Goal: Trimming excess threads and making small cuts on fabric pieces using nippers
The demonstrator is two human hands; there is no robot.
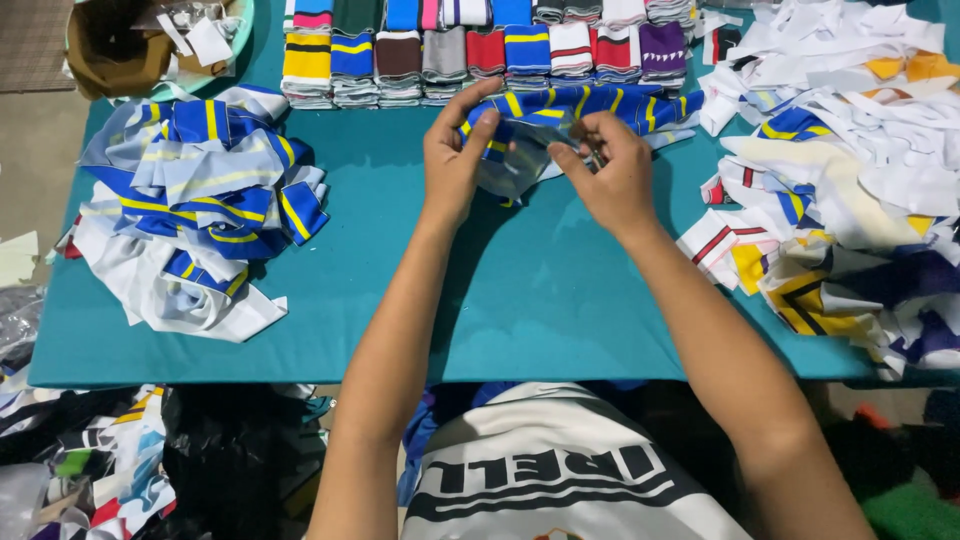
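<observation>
My left hand (pixel 455 150) and my right hand (pixel 612 172) both pinch a blue fabric strip with yellow stripes (pixel 590 103) over the far middle of the teal table (pixel 540 300). The strip's pale underside is folded between my fingers, and its free end trails to the right across the table. A small metal tool, too hidden to name, seems to sit in my right fingers.
A heap of blue, yellow and white strips (pixel 195 200) lies at the left. A bigger mixed pile of white and coloured pieces (pixel 850 170) fills the right. Neat stacks of folded striped pieces (pixel 480 55) line the far edge. A basket (pixel 150 45) stands far left.
</observation>
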